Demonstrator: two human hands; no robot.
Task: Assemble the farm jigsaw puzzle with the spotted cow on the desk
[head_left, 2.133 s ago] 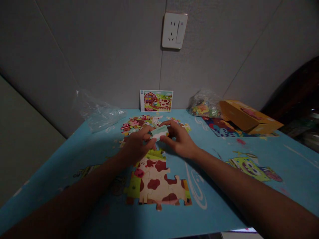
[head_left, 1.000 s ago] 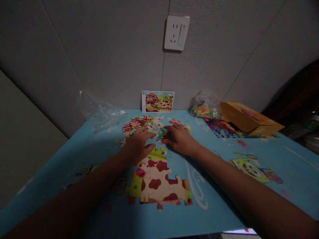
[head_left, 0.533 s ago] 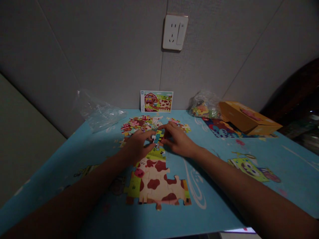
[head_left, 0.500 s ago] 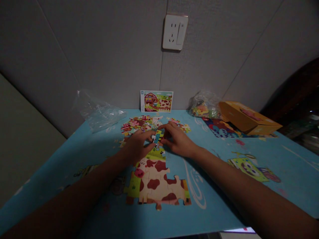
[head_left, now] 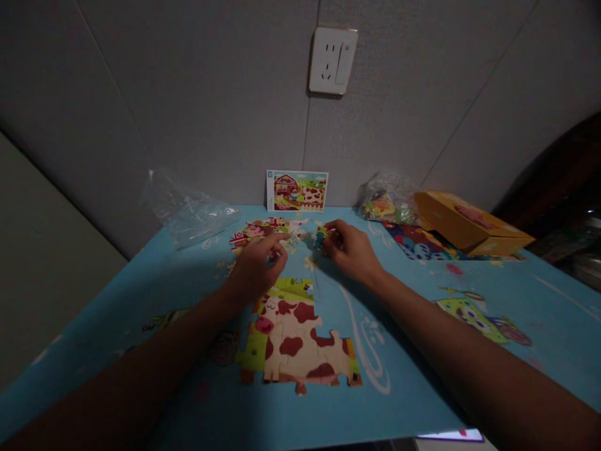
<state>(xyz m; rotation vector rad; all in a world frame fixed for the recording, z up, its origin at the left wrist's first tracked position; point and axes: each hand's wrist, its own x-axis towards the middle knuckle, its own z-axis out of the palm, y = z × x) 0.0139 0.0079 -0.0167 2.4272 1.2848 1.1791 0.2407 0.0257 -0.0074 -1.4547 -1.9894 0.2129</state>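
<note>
1. Two bare hands work over a blue cartoon-printed table mat (head_left: 141,275). Both forearms are cut off by the lower edge.
2. One crumpled clear plastic bag (head_left: 188,210) lies far left, against the wall.
3. One heap of loose pieces (head_left: 256,230) comes next. They overlap in dim light, so they cannot be counted.
4. The left hand (head_left: 256,266) lies palm down with curled fingers, its fingertips at the heap's near edge. I cannot tell whether it grips a piece.
5. One joined puzzle section (head_left: 293,335), showing a brown-spotted cow, lies flat on the mat, wider at its near end. The left wrist covers its far left corner.
6. One picture card (head_left: 297,190) stands upright against the wall, below one wall socket (head_left: 332,61).
7. The right hand (head_left: 352,250) pinches one small puzzle piece (head_left: 321,237) between thumb and fingertips, just right of the heap. The fingers hide most of it, so its long axis and facing cannot be made out.
8. One bag of pieces (head_left: 387,203) and one yellow box (head_left: 464,222) lie far right, the box's long axis running off to the right. The dark shapes beyond are too dim to name.
</note>
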